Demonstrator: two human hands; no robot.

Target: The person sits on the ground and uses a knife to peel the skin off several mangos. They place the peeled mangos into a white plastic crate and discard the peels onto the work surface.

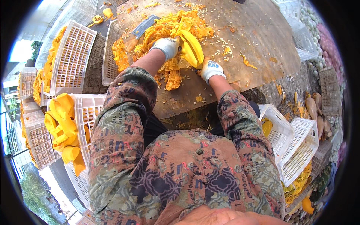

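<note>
A long yellow piece of peeled squash [191, 49], with a lengthwise groove, lies between my two gloved hands on a stained wooden board [253, 39]. My left hand [168, 47], in a white work glove, grips its upper left side. At its lower end my right hand [211, 68], gloved the same way, closes on the tip. Orange stringy squash pulp [180, 25] is heaped behind and left of the hands. A cleaver [144, 26] with a wooden handle rests by the heap. Loose pale seeds are scattered on the board.
Plastic crates [74, 57] stand at the left, some filled with orange squash pieces [63, 123]. More white crates [299, 149] are stacked at the right, one above yellow strips [298, 182]. Whole tan squashes [310, 107] lie on the ground at the right.
</note>
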